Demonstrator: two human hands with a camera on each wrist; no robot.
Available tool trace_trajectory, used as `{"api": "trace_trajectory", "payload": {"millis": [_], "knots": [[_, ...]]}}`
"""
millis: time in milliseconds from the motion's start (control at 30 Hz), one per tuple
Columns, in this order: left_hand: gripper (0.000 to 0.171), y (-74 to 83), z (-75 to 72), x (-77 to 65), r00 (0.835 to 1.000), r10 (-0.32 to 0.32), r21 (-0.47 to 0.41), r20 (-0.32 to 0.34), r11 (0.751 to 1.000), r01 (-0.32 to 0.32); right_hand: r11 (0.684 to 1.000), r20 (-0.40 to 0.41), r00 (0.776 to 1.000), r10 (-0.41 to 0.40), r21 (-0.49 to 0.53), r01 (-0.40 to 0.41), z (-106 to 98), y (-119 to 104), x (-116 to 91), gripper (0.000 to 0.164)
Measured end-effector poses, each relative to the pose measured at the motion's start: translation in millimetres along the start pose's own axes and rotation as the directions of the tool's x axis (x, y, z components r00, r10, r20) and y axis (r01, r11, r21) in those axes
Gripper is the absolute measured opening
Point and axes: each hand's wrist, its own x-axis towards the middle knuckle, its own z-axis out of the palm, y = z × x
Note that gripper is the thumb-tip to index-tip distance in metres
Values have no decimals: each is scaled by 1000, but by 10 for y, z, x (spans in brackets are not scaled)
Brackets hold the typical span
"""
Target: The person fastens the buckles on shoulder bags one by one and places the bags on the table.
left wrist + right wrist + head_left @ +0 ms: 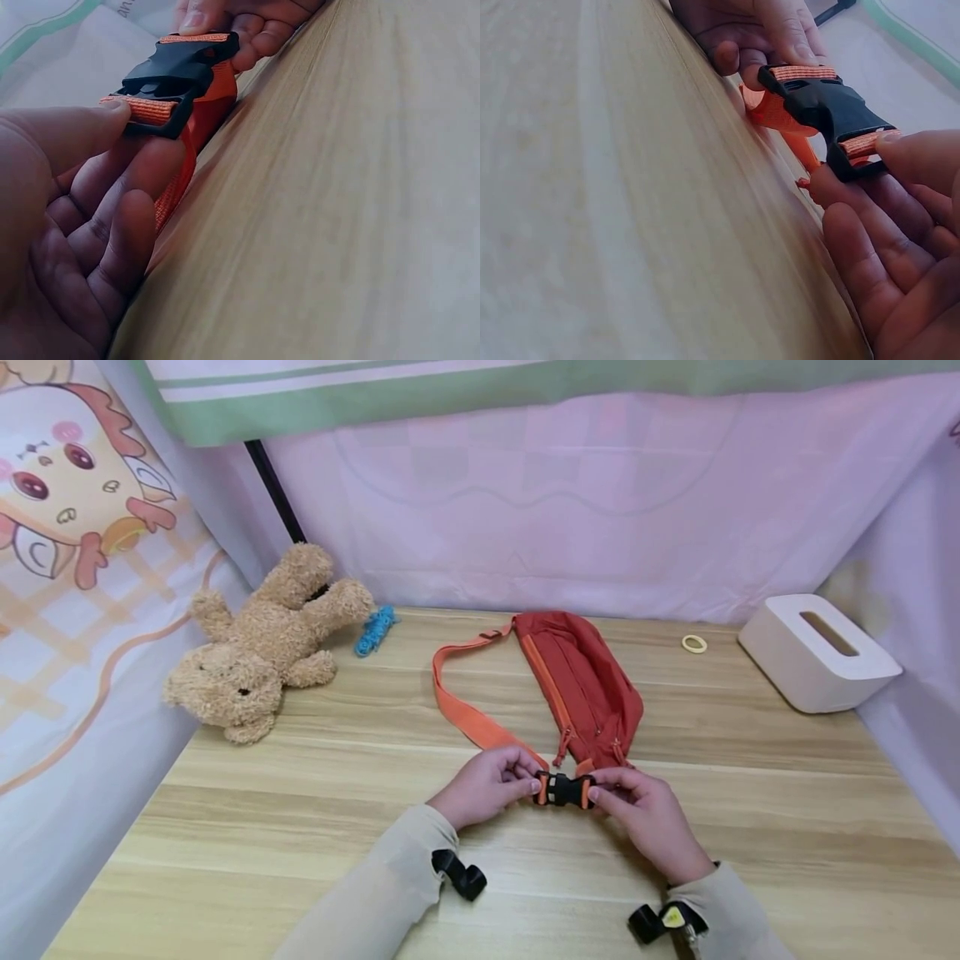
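A red waist bag (577,681) lies on the table with its orange strap (468,714) looped out to the left. In front of the bag, both hands hold a black side-release buckle (572,791) raised a little off the tabletop. Its two halves sit together end to end; whether they are fully locked, I cannot tell. The left hand (491,785) pinches the left end between thumb and fingers, the thumb on orange webbing (150,109). At the other end, the right hand (651,810) pinches the buckle, its thumb against the webbing (862,142) there.
To the left a tan teddy bear (262,635) lies on its back, beside a blue bundle of cord (375,631). A pale yellow ring (693,644) and a white tissue box (821,653) are at the back right. Cloth curtains (525,510) close off the table's far side.
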Motion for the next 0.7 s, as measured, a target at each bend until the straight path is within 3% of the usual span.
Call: {"api": "trace_trajectory", "payload": {"millis": [200, 467, 700], "knots": [[5, -6, -3, 1, 1000, -2, 15, 19, 1000, 2, 1000, 20, 1000, 13, -15, -13, -1, -5, 3, 20], [6, -1, -12, 4, 1000, -7, 23, 6, 1000, 7, 995, 50, 999, 22, 97, -26, 37, 3, 15, 18], [6, 18, -16, 0, 1000, -8, 14, 8, 1000, 8, 991, 52, 998, 36, 128, -42, 51, -3, 10, 19]]}}
